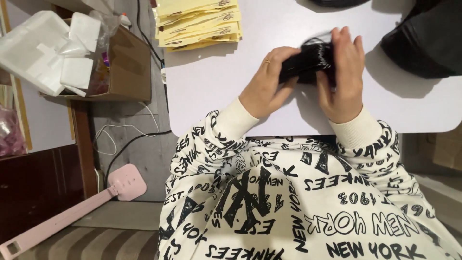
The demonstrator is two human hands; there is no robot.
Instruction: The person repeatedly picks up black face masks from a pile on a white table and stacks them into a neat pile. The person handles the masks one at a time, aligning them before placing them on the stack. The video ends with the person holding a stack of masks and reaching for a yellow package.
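A small bundle of thin black glossy strands [308, 62] is gripped over the white table [216, 86] by both hands. The left hand [269, 82] is closed on its left end, fingers curled around it. The right hand [342, 79] is wrapped over its right side. Farther away, a stack of pale yellow sheets [199, 21] is seen.

A white table [216, 91] with rounded corners stands over a grey floor [144, 159] strewn with cables [130, 139], a dark wooden cabinet [38, 188] and an open cardboard box [127, 67] off its left edge.
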